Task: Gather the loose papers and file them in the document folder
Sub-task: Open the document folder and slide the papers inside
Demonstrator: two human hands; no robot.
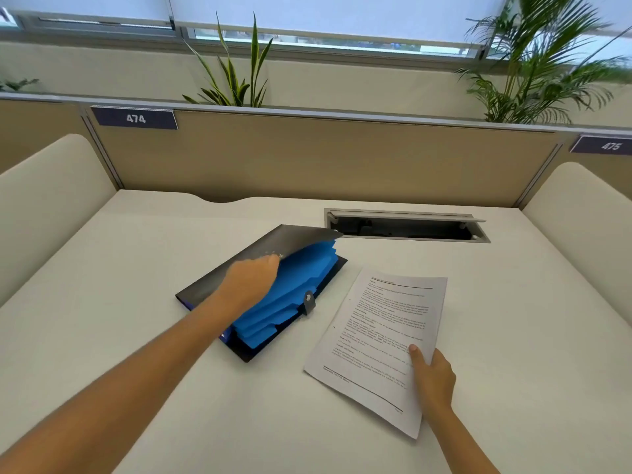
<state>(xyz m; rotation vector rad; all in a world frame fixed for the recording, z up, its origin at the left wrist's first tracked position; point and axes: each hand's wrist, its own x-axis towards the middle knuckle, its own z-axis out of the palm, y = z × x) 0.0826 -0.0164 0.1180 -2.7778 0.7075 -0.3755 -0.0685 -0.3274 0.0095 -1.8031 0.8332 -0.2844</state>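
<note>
On the white desk (pixel 119 302), the left hand (pixel 251 280) grips the raised dark cover (pixel 260 251) of the document folder (pixel 273 313), exposing blue tabbed dividers (pixel 290 289). Just right, the right hand (pixel 432 374) pinches the printed papers (pixel 379 340) by their near right corner.

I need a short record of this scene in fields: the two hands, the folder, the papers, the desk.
left hand: lifts the dark cover of the document folder
right hand: holds the printed papers by their near right edge, thumb on top
folder state: open, blue dividers showing
papers: right of the folder, not yet filed
desk: white, cable hatch open at the back
</note>
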